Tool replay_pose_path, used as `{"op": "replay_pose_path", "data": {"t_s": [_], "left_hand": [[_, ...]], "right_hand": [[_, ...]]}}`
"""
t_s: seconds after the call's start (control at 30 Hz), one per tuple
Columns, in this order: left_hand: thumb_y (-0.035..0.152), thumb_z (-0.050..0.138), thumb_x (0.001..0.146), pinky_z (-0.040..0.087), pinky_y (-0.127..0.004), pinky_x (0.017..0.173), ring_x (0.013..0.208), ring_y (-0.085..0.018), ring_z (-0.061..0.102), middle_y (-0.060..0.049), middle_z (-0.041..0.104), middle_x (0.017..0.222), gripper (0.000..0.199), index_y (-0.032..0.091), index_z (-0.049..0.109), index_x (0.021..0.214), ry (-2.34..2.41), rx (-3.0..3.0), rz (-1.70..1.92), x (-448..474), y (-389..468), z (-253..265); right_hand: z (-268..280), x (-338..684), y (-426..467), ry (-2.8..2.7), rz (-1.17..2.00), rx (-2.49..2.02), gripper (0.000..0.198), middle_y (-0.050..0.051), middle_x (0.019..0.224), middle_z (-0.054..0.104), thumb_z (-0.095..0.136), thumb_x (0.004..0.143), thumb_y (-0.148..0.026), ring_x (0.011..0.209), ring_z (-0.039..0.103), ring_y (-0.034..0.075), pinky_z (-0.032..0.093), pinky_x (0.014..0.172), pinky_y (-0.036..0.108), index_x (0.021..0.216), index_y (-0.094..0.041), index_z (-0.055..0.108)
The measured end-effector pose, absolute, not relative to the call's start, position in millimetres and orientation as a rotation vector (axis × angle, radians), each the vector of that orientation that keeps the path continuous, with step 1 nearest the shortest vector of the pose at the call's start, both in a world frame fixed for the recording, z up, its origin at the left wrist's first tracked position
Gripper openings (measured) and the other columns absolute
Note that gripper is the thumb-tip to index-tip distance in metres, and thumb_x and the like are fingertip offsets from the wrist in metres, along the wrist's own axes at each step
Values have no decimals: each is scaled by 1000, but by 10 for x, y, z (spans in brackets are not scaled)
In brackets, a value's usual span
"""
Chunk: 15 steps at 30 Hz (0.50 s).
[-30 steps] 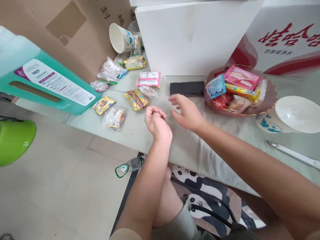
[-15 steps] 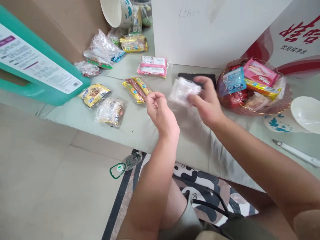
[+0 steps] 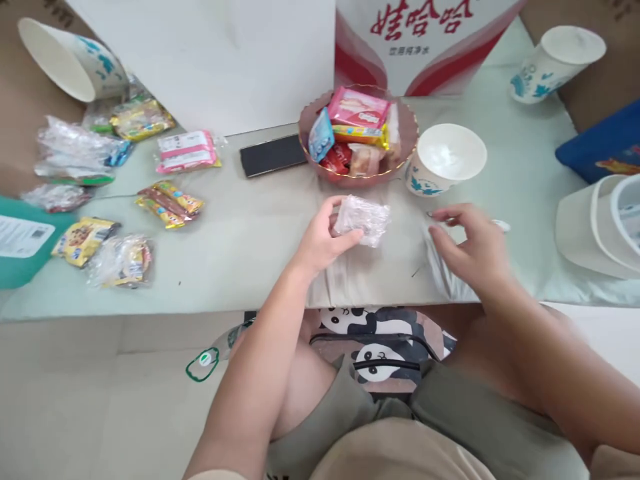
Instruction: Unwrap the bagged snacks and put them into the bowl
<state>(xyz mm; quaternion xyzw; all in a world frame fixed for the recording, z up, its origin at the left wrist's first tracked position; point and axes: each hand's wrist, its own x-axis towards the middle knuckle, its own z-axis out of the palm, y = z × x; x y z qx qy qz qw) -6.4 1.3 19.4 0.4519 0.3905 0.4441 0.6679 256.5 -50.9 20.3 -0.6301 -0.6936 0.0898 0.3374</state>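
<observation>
A clear, crinkled plastic-wrapped packet (image 3: 364,220) is held by my left hand (image 3: 320,239), thumb in front and fingers behind, above the table's near side. What is inside the wrap cannot be made out. My right hand (image 3: 473,250) is closed over a white utility knife (image 3: 501,226) in front of a paper cup (image 3: 445,160). Only the knife's tip and one end show past the fingers. Just beyond the packet stands a scalloped pink bowl (image 3: 311,160) of wrapped snacks, with a black phone (image 3: 273,157) against its left side.
On the left lie a pink wafer pack (image 3: 186,151), yellow snack sticks (image 3: 170,203), cookie packs (image 3: 85,240) and several plastic-wrapped bundles (image 3: 80,150). A tipped paper cup (image 3: 75,60) is behind them. White tubs (image 3: 580,227) and another cup (image 3: 557,63) stand right. Cartons line the back.
The clear packet has passed from my right hand to my left. My right hand has moved right, onto the utility knife. The view has swung to the right.
</observation>
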Motion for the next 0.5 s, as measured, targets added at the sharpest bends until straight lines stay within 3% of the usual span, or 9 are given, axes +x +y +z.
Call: {"op": "replay_pose_path", "data": {"t_s": [0.1,0.27,0.37,0.43,0.5], "left_hand": [[17,92,61,56,-24,67,72,-17,72,-3,77,87,64,25,66,118,979,1038,976,42,55,155],[17,94,60,53,-23,56,58,-14,67,-2,75,78,58,24,71,112,1043,1058,980,280,128,134],[17,94,61,53,-23,53,56,-14,67,-2,76,80,51,23,72,107,1086,1029,967,411,176,125],[17,93,63,55,-23,54,57,-15,70,-3,77,80,52,23,72,110,1087,1042,931,465,187,121],[18,91,65,57,-24,55,60,-17,73,-3,78,80,51,23,71,111,1075,1073,895,496,179,120]], "right_hand": [[63,3084,-499,-1851,-74,-1884,32,19,119,73,59,90,-35,112,68,38,52,99,57,115,-19,70],[14,3361,-413,-1914,22,-2042,30,21,120,71,55,93,-40,122,61,42,47,100,58,103,-19,73],[194,3279,-424,-1842,219,-2014,31,15,92,72,51,95,-41,90,67,32,50,78,45,107,-20,70],[314,3161,-466,-1810,468,-1914,35,5,71,67,49,97,-45,62,59,22,44,61,35,112,-22,70],[380,3017,-509,-1820,690,-1776,35,0,62,63,49,98,-47,52,52,17,40,55,32,112,-24,71]]}}
